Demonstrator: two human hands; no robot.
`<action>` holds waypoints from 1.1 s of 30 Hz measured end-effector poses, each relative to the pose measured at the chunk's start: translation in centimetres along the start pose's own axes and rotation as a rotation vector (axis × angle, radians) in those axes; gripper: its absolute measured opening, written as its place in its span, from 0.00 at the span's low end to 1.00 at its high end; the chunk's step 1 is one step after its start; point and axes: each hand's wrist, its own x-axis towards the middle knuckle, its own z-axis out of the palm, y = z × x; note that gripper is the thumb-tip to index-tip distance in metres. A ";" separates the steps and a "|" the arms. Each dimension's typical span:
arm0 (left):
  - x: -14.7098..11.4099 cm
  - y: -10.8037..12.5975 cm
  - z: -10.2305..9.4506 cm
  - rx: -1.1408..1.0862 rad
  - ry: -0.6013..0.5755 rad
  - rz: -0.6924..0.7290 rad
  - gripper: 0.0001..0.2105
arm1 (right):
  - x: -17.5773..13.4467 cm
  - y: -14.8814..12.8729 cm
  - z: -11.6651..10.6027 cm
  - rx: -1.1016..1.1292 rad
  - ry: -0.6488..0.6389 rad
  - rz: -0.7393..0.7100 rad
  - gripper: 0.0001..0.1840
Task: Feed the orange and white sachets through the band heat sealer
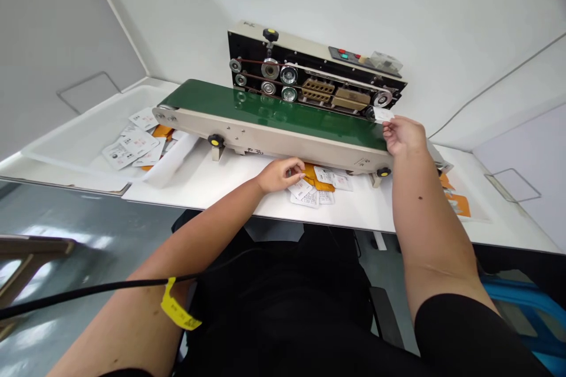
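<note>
My right hand (404,134) pinches a small white sachet (382,114) by its edge. The sachet is held at the right end of the band sealer (318,79), beside the rollers and just above the green conveyor belt (274,111). In front of the conveyor, my left hand (282,175) hovers at a small pile of white and orange sachets (325,184). Its fingers are curled, with a gap between thumb and forefinger, and its fingertips are close to or touching the left side of the pile.
On the left, a translucent bin (174,159) holds several white and orange sachets (132,144). More orange sachets (460,205) lie at the right, partly behind my forearm. Black knobs (216,141) stick out from the conveyor. A black cable (88,291) with a yellow tag crosses my left forearm.
</note>
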 end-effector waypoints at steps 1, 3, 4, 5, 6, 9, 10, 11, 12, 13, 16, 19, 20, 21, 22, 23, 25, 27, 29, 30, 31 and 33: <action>0.0 0.0 0.0 0.002 0.004 0.000 0.14 | -0.4 -0.2 0.4 0.017 0.008 0.051 0.12; 0.0 -0.1 0.1 -0.002 0.002 0.003 0.14 | -1.3 -0.5 1.2 0.035 0.020 0.134 0.11; 0.0 -0.1 0.1 -0.004 -0.005 0.005 0.14 | -1.8 -0.7 1.7 0.044 0.011 0.161 0.10; 0.0 -0.2 0.2 -0.005 -0.014 0.006 0.14 | -2.2 -0.8 2.2 0.047 -0.007 0.176 0.10; 0.1 -0.2 0.2 0.001 -0.022 0.008 0.14 | -2.5 -0.9 2.7 0.043 -0.034 0.181 0.09; 0.2 -0.4 0.0 0.096 -0.021 0.063 0.13 | -3.0 -0.9 4.3 0.003 -0.133 0.175 0.08; 0.3 -0.5 0.0 0.144 -0.021 0.102 0.12 | -3.0 -0.9 4.7 -0.024 -0.168 0.173 0.07; 0.3 -0.5 -0.1 0.192 -0.028 0.146 0.12 | -3.0 -0.8 5.0 -0.059 -0.196 0.167 0.07; 0.4 -0.7 -0.1 0.231 -0.047 0.187 0.12 | -3.0 -0.8 5.1 -0.103 -0.210 0.149 0.07; 0.4 -0.8 -0.2 0.260 -0.079 0.219 0.13 | -3.1 -0.7 5.1 -0.153 -0.205 0.110 0.09; 0.4 -1.3 -0.1 0.319 -0.204 0.235 0.23 | -5.2 0.0 4.2 -0.278 -0.097 -0.197 0.19; 0.3 -1.8 0.1 0.332 -0.274 0.208 0.30 | -10.6 2.2 2.5 -0.374 -0.033 -0.611 0.20; 0.3 -1.9 0.2 0.321 -0.280 0.211 0.30 | -12.8 3.3 2.0 -0.429 -0.068 -0.711 0.18; 0.3 -1.9 0.2 0.307 -0.286 0.220 0.29 | -15.1 4.6 1.6 -0.501 -0.166 -0.780 0.16; 0.3 -2.0 0.2 0.296 -0.286 0.228 0.28 | -17.2 6.0 1.3 -0.578 -0.320 -0.829 0.14; 0.2 -1.9 0.2 0.289 -0.278 0.228 0.27 | -19.0 7.5 1.0 -0.639 -0.441 -0.865 0.14; 0.1 -1.8 0.1 0.287 -0.248 0.213 0.26 | -21.5 10.2 0.9 -0.732 -0.587 -0.888 0.17; -0.1 -1.6 0.1 0.289 -0.209 0.211 0.27 | -22.3 12.3 1.0 -0.797 -0.616 -0.850 0.24; -0.1 -1.5 0.2 0.295 -0.192 0.232 0.30 | -22.1 13.5 1.1 -0.832 -0.625 -0.770 0.28; -0.1 -1.6 0.3 0.300 -0.192 0.241 0.30 | -21.9 13.8 1.1 -0.834 -0.640 -0.731 0.28; -0.1 -1.8 0.3 0.308 -0.192 0.244 0.30 | -21.6 13.9 1.1 -0.826 -0.656 -0.699 0.27; 0.0 -2.3 0.5 0.325 -0.179 0.239 0.26 | -21.3 13.9 1.0 -0.795 -0.676 -0.652 0.26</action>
